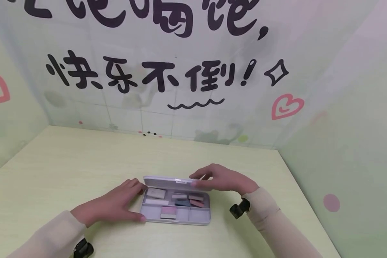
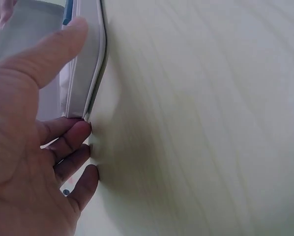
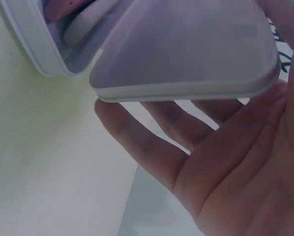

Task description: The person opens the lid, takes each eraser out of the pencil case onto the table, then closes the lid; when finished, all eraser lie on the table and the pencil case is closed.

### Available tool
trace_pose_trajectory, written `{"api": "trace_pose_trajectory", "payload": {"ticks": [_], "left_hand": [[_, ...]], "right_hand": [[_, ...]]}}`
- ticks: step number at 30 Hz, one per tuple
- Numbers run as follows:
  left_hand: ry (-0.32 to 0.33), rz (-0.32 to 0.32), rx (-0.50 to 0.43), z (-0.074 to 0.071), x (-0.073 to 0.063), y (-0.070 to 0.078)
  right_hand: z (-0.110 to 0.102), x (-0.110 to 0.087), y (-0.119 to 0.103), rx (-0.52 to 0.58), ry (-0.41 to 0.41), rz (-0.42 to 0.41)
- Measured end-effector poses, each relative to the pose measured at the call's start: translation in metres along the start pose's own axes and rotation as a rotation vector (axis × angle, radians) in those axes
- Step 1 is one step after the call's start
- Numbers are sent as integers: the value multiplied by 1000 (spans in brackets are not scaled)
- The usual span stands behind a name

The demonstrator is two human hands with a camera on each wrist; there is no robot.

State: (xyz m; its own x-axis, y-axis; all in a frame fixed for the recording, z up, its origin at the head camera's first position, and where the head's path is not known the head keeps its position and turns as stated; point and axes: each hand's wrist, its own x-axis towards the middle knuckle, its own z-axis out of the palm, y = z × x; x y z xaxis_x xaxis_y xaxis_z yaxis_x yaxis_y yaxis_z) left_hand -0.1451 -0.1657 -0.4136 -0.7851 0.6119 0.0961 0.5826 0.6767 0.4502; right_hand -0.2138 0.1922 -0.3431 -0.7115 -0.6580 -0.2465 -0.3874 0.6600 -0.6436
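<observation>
A pale lilac plastic case (image 1: pixel 200 215) lies on the table with its hinged lid (image 1: pixel 167 184) raised along the far side. My left hand (image 1: pixel 114 205) holds the case's left end, thumb at the near corner and fingers at the far one. With thumb on the lid's inner face and fingers behind it, my right hand (image 1: pixel 224 180) holds the lid near its right end. Inside, a white block (image 1: pixel 156 193) and several small white, blue-grey and reddish pieces fill the back row. A pink-and-white block (image 1: pixel 168 213) sits in the front row.
The light wood-grain table (image 1: pixel 100 157) runs back to a printed wall sheet (image 1: pixel 154 118) with black lettering. Side panels rise at left and right. A small black camera (image 1: pixel 239 209) is strapped to each wrist over beige sleeves.
</observation>
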Motion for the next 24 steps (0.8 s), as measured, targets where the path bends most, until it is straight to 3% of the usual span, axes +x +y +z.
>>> {"api": "trace_pose_trajectory", "payload": {"ticks": [14,18,24], "left_hand": [[19,-5,8,8,-4,-2],[22,-22,12,10,-6,-2],[33,-71,6,13,-10,11]], "right_hand": [[-2,7,24,-130,507,-55],[3,11,32,-102,560,-20],[10,13,39,-86,543,26]]}}
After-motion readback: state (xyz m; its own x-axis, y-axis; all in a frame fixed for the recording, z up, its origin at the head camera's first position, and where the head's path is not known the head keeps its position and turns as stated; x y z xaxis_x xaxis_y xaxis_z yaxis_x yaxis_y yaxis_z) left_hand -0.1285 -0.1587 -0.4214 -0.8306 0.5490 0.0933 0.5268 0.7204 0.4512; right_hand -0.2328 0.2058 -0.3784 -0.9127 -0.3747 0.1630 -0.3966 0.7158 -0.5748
